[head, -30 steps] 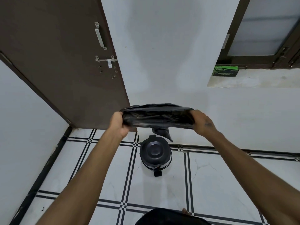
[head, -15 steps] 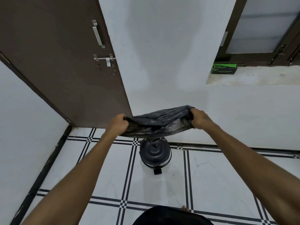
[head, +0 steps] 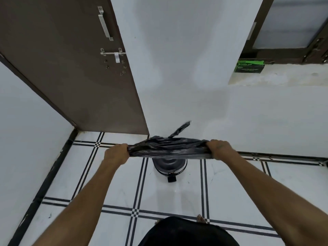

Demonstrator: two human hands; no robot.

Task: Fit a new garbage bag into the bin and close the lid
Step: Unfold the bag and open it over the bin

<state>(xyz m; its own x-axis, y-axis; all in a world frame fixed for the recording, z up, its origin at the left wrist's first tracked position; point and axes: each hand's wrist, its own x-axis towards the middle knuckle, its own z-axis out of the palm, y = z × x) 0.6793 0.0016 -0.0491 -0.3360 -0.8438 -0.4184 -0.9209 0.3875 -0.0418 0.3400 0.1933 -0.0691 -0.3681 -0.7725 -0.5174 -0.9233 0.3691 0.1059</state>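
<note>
Both hands are holding a crumpled black plastic garbage bag (head: 168,148) stretched flat between them, in the air above the bin. The left hand (head: 116,155) is gripping the left end with its fingers clenched around the plastic, and the right hand (head: 219,150) is doing the same at the right end. One thin strip of the bag is sticking up toward the white wall (head: 186,68).

The small round black pedal bin (head: 169,166) is standing on the white tiled floor with black lines (head: 106,183), directly under the bag. Its lid is down, and the bag is hiding the far half of it; only the near rim and the pedal are showing.

The floor around the bin is open on all sides. The brown wooden door (head: 71,59) is standing to the left, its edge near the bag. A green cardboard box (head: 249,66) is lying on the window ledge (head: 284,75), well apart; its print is too small to read.
</note>
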